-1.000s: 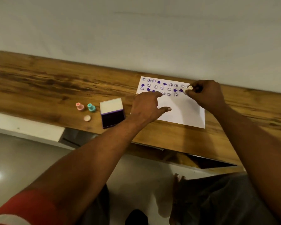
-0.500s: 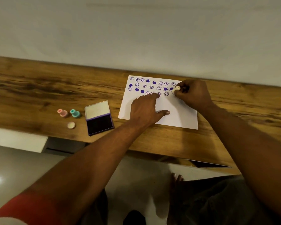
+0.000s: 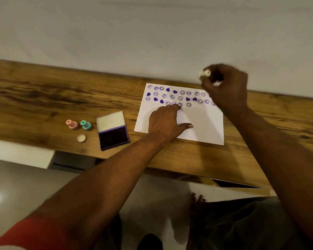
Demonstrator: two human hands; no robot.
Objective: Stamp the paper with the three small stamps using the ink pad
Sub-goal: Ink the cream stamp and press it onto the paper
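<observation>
Paper [image 3: 202,123], partly filled with purple prints, lies on the tabletop [image 3: 43,98] under the flat, spread left hand [image 3: 164,121]. The right hand [image 3: 226,87] pinches a pale stamp [image 3: 204,73] above its far corner. An open ink pad [image 3: 113,138] sits left of the paper, with the pink stamp [image 3: 72,124] and teal stamp [image 3: 86,125] beyond it.

no readable text, smileys [image 3: 200,101], hearts [image 3: 188,99] on paper [image 3: 202,121]

We wear a red sleeve [image 3: 25,235], pale-edged, far behind our left grip [image 3: 164,121]; forearms bare, dark grey legwear [image 3: 242,228], toes [image 3: 197,197] bare.
</observation>
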